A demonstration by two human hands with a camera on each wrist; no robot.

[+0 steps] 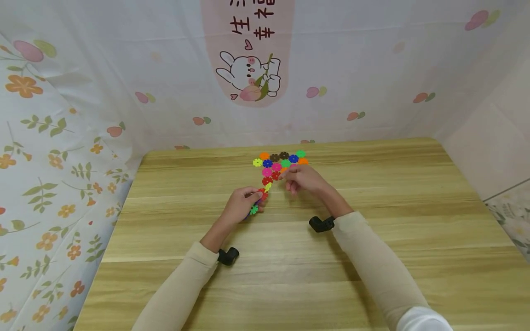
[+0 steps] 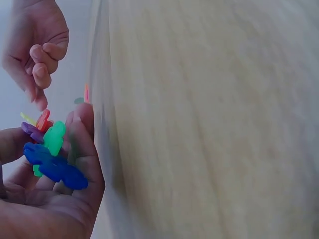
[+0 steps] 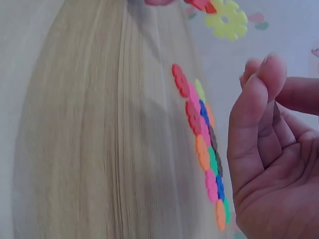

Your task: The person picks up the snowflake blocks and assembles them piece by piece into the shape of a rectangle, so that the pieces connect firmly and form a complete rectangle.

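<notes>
My left hand (image 1: 243,204) grips a cluster of interlocking plastic flower discs, slotted into one another at angles. Blue discs (image 2: 55,167), a green disc (image 2: 55,138) and a purple disc (image 2: 32,132) show between its fingers in the left wrist view. A red disc (image 1: 263,194) and a yellow disc (image 3: 227,20) stick out at the cluster's far end. My right hand (image 1: 304,178) is beside the cluster, over the near edge of the flat discs, thumb and finger tips together. Nothing shows between its fingertips (image 3: 271,72) in the right wrist view.
Loose flower discs (image 1: 276,166) in several colours lie flat in close rows toward the back of the wooden table (image 1: 372,257). Behind the table hangs a patterned cloth (image 1: 339,59). Another printed cloth (image 1: 49,184) hangs along the left side.
</notes>
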